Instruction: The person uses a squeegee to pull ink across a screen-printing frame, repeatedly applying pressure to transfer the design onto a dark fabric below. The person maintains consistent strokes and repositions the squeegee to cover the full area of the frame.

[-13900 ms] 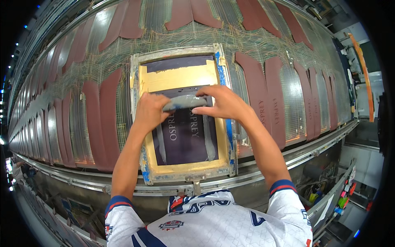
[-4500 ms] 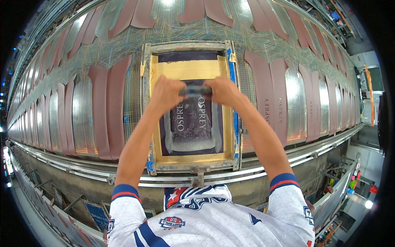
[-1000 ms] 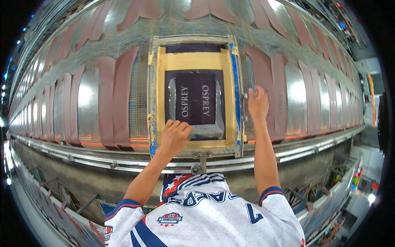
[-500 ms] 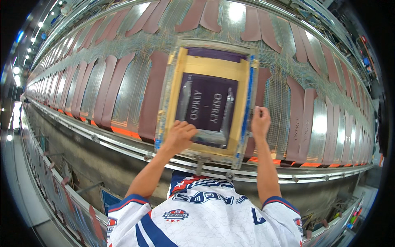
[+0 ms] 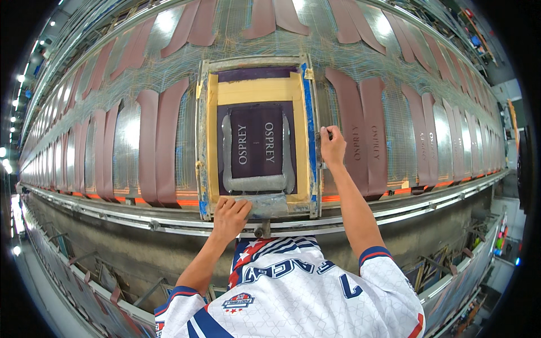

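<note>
Maroon flat strips (image 5: 372, 135), two nearest on each side, flank one yellow-taped rectangular screen frame (image 5: 252, 90) on gridded grey table (image 5: 186, 59). One grey bar-shaped squeegee (image 5: 269, 207): over frame's near end, gripped by left hand (image 5: 230, 217). Right hand (image 5: 333, 146): fingers curled at frame's right side; hold unclear.

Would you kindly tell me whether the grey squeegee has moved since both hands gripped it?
Yes, toward the near side: the grey squeegee, with the left hand at its left end, is now closer to the metal rail.
</note>
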The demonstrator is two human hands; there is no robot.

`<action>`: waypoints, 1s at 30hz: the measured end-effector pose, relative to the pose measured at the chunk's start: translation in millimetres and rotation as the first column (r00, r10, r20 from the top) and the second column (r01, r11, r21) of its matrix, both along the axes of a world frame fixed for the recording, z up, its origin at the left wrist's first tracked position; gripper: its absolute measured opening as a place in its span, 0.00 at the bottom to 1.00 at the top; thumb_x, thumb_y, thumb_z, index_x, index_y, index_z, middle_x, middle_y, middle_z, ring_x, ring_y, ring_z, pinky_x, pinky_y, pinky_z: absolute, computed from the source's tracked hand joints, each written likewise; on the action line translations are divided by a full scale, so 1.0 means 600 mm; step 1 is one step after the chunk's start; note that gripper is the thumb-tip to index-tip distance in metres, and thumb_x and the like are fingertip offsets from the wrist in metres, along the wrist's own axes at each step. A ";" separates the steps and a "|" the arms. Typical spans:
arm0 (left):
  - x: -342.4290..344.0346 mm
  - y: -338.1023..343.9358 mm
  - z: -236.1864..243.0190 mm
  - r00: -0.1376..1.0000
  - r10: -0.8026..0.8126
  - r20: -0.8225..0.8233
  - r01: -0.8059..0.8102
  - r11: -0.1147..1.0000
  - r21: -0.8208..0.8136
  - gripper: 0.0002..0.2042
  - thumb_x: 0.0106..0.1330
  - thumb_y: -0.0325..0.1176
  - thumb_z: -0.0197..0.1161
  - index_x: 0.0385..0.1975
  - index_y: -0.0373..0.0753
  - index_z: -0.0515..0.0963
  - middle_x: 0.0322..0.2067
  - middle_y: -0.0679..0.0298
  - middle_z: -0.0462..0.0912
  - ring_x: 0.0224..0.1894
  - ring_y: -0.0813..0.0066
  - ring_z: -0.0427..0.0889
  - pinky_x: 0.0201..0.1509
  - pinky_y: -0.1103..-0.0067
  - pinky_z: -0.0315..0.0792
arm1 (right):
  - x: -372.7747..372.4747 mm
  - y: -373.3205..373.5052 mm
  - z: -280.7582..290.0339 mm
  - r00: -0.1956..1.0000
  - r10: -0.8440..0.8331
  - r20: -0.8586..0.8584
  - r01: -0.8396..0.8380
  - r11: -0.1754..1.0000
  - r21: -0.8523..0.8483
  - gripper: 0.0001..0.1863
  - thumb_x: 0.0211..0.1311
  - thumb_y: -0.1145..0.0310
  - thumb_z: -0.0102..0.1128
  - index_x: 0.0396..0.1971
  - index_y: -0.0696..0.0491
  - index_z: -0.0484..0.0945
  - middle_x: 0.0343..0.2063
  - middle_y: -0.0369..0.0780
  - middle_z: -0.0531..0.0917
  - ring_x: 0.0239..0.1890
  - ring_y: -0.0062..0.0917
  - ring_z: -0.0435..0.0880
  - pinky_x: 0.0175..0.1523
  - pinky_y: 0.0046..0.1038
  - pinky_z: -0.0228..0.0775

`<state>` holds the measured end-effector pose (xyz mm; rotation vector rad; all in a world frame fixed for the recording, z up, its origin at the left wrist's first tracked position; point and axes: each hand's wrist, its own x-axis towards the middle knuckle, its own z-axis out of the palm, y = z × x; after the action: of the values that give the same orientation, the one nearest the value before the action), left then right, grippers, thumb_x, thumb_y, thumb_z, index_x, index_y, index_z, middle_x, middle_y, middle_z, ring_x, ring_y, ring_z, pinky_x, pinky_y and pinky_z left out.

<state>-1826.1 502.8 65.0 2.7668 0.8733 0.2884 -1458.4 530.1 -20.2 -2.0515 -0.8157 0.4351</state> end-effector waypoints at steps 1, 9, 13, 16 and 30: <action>0.002 0.006 -0.006 1.000 -0.010 -0.007 0.010 1.000 0.003 0.18 0.42 0.30 0.74 0.37 0.45 0.81 0.40 0.71 0.84 0.37 0.68 0.80 0.50 0.69 0.68 | 0.001 -0.001 -0.012 0.999 0.004 0.054 -0.004 1.000 0.009 0.15 0.71 0.57 0.60 0.35 0.55 0.78 0.24 0.45 0.81 0.25 0.36 0.80 0.35 0.37 0.69; 0.105 0.293 -0.048 0.999 -0.005 0.052 0.001 0.997 0.081 0.14 0.47 0.25 0.72 0.36 0.46 0.82 0.36 0.68 0.86 0.40 0.66 0.82 0.52 0.65 0.69 | 0.018 0.070 0.059 0.928 0.342 0.148 -0.351 0.936 0.034 0.19 0.68 0.53 0.62 0.44 0.55 0.83 0.42 0.47 0.86 0.48 0.45 0.83 0.54 0.41 0.74; 0.149 0.398 -0.011 0.997 -0.011 0.078 0.020 0.993 -0.116 0.11 0.47 0.31 0.77 0.31 0.44 0.84 0.30 0.66 0.85 0.36 0.61 0.83 0.47 0.65 0.70 | -0.018 0.172 0.173 0.658 0.742 0.126 -0.742 0.668 -0.060 0.21 0.64 0.53 0.67 0.46 0.56 0.84 0.42 0.49 0.86 0.46 0.43 0.85 0.53 0.40 0.75; 0.169 0.433 -0.006 0.994 0.006 0.108 0.011 0.987 -0.159 0.10 0.47 0.33 0.78 0.28 0.42 0.85 0.26 0.63 0.85 0.33 0.57 0.83 0.45 0.65 0.72 | -0.037 0.239 0.164 0.509 0.851 0.132 -0.782 0.521 -0.343 0.18 0.59 0.57 0.70 0.42 0.55 0.84 0.38 0.49 0.86 0.43 0.44 0.85 0.51 0.41 0.76; 0.058 0.158 -0.018 0.999 -0.018 0.035 0.026 0.967 -0.255 0.13 0.43 0.31 0.75 0.29 0.46 0.81 0.32 0.68 0.84 0.36 0.68 0.82 0.49 0.68 0.66 | -0.158 -0.041 0.104 0.473 0.867 0.161 -0.828 0.499 -0.257 0.16 0.39 0.72 0.73 0.33 0.51 0.82 0.33 0.43 0.84 0.42 0.39 0.83 0.54 0.43 0.72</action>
<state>-1791.0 597.7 54.2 2.5251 0.8090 0.2007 -1553.4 505.7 42.2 -1.6852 -2.0730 0.7764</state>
